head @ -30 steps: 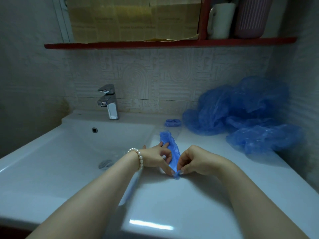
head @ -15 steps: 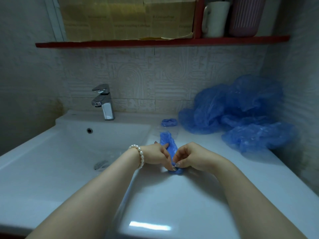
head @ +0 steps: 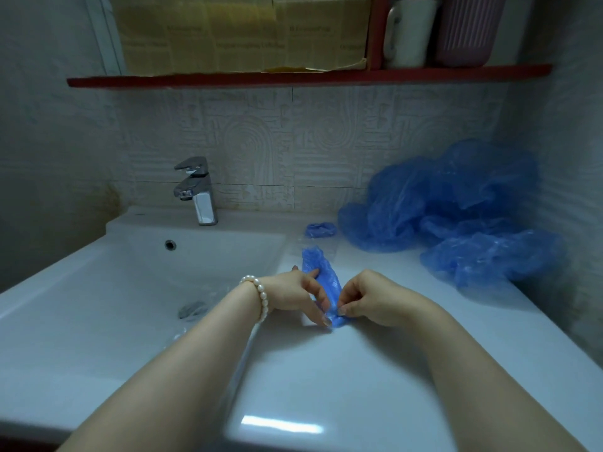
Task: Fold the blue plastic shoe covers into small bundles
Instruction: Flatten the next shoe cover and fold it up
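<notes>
White vanity top (head: 342,386) beside basin (head: 130,288), tiled wall (head: 293,141)

A white worktop (head: 326,386) with a sunken basin (head: 130,288) and a chrome tap (head: 197,190) stands against a wall of pale embossed tiles (head: 261,141), under a red shelf (head: 293,78) carrying a white mug (head: 408,31), a ribbed pink container (head: 466,27) and yellowed cardboard (head: 244,31), all in dim bluish light.
</notes>
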Action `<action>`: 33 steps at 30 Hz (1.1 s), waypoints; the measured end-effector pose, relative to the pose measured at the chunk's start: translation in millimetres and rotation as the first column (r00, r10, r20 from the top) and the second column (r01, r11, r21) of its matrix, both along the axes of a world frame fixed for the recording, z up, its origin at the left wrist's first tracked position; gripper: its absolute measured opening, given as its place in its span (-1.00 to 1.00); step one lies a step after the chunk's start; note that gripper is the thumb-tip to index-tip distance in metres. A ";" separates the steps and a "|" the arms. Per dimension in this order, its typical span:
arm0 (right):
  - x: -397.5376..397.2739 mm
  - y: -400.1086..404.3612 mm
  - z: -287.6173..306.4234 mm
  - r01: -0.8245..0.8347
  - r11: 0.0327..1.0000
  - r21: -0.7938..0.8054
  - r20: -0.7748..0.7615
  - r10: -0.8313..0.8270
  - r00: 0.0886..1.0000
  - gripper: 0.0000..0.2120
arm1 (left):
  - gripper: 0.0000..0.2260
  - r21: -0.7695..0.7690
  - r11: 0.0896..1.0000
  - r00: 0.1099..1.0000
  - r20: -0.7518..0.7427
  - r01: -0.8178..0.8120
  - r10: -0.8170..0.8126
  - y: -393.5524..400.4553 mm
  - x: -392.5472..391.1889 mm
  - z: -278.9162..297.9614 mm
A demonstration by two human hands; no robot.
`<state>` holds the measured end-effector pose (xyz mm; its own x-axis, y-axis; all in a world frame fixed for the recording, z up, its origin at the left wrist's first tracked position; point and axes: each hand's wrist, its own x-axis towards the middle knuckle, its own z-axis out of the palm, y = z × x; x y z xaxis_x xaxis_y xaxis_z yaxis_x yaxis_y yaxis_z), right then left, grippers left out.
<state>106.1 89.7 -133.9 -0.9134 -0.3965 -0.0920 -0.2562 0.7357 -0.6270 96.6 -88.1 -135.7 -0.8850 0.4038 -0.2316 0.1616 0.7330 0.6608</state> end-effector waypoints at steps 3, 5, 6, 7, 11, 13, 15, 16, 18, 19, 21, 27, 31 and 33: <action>-3.8 -5.5 -4.2 0.041 0.996 0.083 0.028 -0.043 0.999 -0.80 | -0.88 0.048 0.999 1.000 0.002 -0.019 0.019 0.3 1.2 1.0; -7.6 -9.0 -8.0 0.065 0.988 0.141 0.026 -0.069 0.997 -0.81 | -0.85 0.013 1.000 1.000 -0.014 0.005 -0.005 4.3 2.1 -0.4; -8.4 -10.3 -8.7 0.073 0.983 0.167 0.023 -0.078 0.997 -0.79 | -0.79 -0.030 0.999 0.999 -0.037 0.031 -0.032 5.8 1.7 -3.1; -9.2 -11.0 -9.2 0.077 0.981 0.179 0.022 -0.082 0.996 -0.77 | -0.76 -0.046 0.999 0.998 -0.060 0.027 -0.030 5.6 -1.6 -7.4; -3.4 -4.1 -2.4 0.046 0.998 0.047 0.053 -0.048 0.997 -0.84 | -0.77 -0.077 0.997 0.999 -0.051 0.013 -0.017 6.4 -10.2 -13.3; -0.1 5.8 2.8 -0.022 0.995 -0.099 0.077 0.030 0.997 -0.92 | -0.82 -0.061 0.998 1.000 -0.025 0.001 -0.003 8.8 -9.7 -12.9; -0.3 14.2 4.8 -0.095 0.975 -0.200 0.114 0.119 0.986 -0.71 | -0.84 -0.046 0.999 1.000 -0.001 0.027 -0.028 9.0 -9.1 -11.3; -0.9 15.7 4.5 -0.113 0.973 -0.200 0.111 0.137 0.984 -0.67 | -0.84 -0.055 0.998 1.000 -0.005 0.017 -0.018 9.2 -6.1 -7.5; -1.4 13.4 1.6 -0.116 0.985 -0.131 0.074 0.127 0.989 -0.73 | -0.80 -0.073 0.997 1.000 -0.021 0.014 -0.016 8.3 -3.8 -4.4; -1.1 11.2 0.3 -0.101 0.990 -0.101 0.058 0.107 0.993 -0.77 | -0.80 -0.071 0.997 0.999 -0.028 0.015 -0.017 8.8 -2.3 -4.5; 0.1 7.7 -0.5 -0.067 0.994 -0.084 0.029 0.070 0.997 -0.84 | -0.79 -0.052 0.999 0.999 -0.034 0.008 -0.010 6.9 -4.1 -6.3; -0.6 4.5 -0.2 0.020 1.000 -0.015 0.078 -0.019 0.997 -0.89 | -0.83 0.054 0.998 1.000 -0.024 -0.012 0.013 1.0 3.3 1.0; -2.5 -4.0 -0.9 0.092 0.996 -0.008 0.120 -0.090 0.989 -0.90 | -0.82 -0.002 1.000 0.999 -0.030 -0.024 0.023 4.1 4.3 -0.7; -2.7 -6.8 -0.2 0.143 0.988 -0.048 0.145 -0.135 0.980 -0.90 | -0.87 0.014 0.999 0.999 -0.043 -0.031 0.032 6.7 4.1 -1.6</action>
